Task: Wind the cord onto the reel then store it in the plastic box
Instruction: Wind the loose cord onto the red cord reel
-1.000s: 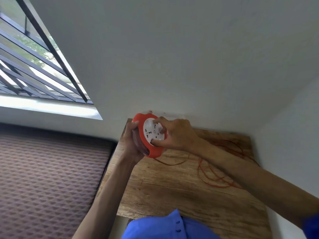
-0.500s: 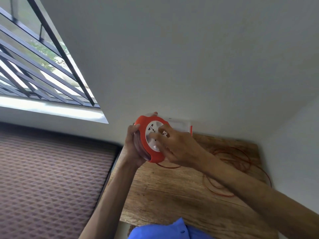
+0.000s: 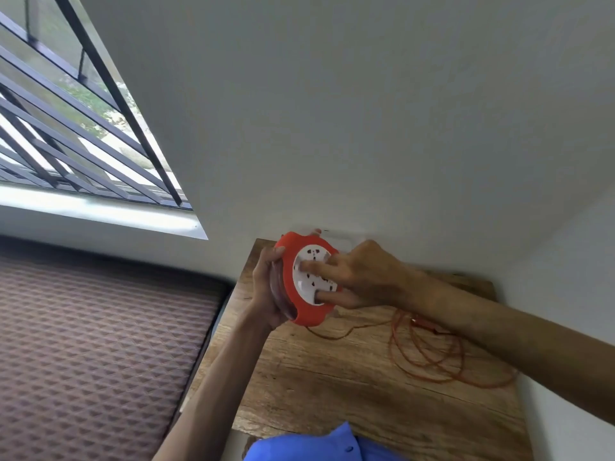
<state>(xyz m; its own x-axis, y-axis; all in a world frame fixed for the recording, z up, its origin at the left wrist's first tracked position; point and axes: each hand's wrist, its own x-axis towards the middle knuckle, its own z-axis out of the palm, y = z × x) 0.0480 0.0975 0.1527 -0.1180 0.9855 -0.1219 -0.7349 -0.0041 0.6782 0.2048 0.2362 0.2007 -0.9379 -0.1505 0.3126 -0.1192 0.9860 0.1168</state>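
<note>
A round orange cord reel (image 3: 290,287) with a white socket face (image 3: 311,277) is held upright above the wooden table (image 3: 332,377). My left hand (image 3: 266,291) grips its back and rim. My right hand (image 3: 356,277) presses on the white face, with a finger poked into a hole near its lower edge. Loose orange cord (image 3: 429,354) lies in loops on the table to the right, partly under my right forearm, and one strand runs back to the reel. A clear plastic box (image 3: 346,239) shows faintly behind the reel against the wall.
The table stands in a corner between two white walls. A brown patterned mattress (image 3: 93,344) lies to the left, below a barred window (image 3: 66,128). My blue shirt (image 3: 316,447) fills the bottom edge.
My right hand has shifted around the white face, its fingers moving from the upper part to the lower edge. The cord loops have shifted slightly. The view has tilted.
</note>
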